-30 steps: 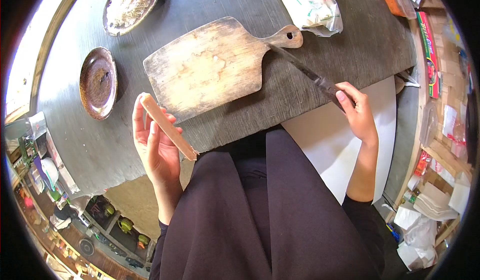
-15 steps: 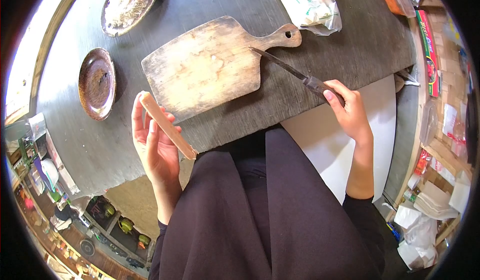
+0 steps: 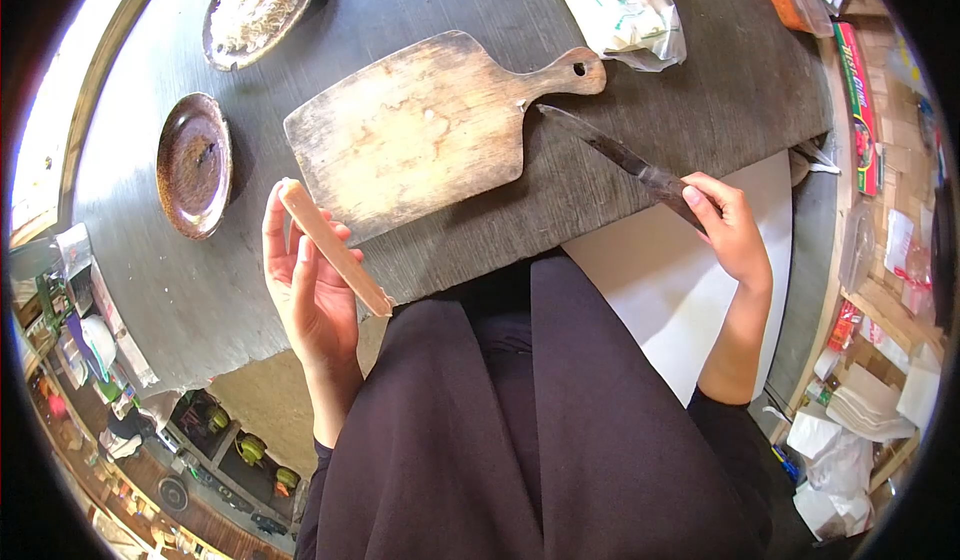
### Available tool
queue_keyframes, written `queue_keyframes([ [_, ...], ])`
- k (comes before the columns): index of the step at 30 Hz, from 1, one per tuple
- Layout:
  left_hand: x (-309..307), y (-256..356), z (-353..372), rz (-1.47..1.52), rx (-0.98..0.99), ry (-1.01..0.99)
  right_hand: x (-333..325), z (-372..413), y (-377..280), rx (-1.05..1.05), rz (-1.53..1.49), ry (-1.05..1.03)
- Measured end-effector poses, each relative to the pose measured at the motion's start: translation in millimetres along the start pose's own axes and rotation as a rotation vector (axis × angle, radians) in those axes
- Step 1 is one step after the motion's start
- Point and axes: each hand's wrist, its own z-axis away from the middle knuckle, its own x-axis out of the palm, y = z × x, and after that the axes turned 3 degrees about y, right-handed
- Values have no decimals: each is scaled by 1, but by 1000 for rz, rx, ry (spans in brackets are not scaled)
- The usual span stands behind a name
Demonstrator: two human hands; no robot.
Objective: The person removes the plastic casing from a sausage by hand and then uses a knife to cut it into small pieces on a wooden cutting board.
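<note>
A long pinkish-brown sausage is gripped in my left hand, slanting over the table's near edge with its lower end towards my lap. My right hand holds a knife by its dark handle, blade pointing up and to the left. The knife tip is close to the handle end of a worn wooden cutting board. Bits of pale residue mark the board's middle. To the left of the board lies a brown oval plate.
A plate of pale noodles stands at the back left of the dark table. A white plastic bag with printing sits behind the board's handle. Along the right are a green and red box and several papers and bags.
My right hand has moved right and slightly down with the knife, so the blade tip has left the board. My left hand and the sausage have hardly moved.
</note>
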Motion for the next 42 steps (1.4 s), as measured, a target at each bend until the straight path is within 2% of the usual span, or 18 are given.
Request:
queue_keyframes([
  [4,-3,-1,-1,0,8,-12,3,1,-6,66,-119,28],
  [10,-2,-2,-1,4,10,-3,9,-8,3,-122,2,2],
  [16,-3,-2,-1,3,19,-8,8,-6,-1,-50,-89,180],
  [19,-1,0,-1,-7,6,-1,4,-10,17,-43,-172,82],
  [21,-1,0,-1,-12,3,-1,1,-14,35,43,-258,-60],
  [24,-1,0,-1,-20,5,-1,-7,-14,39,107,-313,-157],
  [28,-3,1,-1,-17,8,0,-15,-8,35,128,-345,-162],
  [37,-3,-1,0,0,10,5,-32,-1,38,131,-218,-41],
  [42,-2,-3,1,31,-16,2,-8,9,17,-27,-204,261],
])
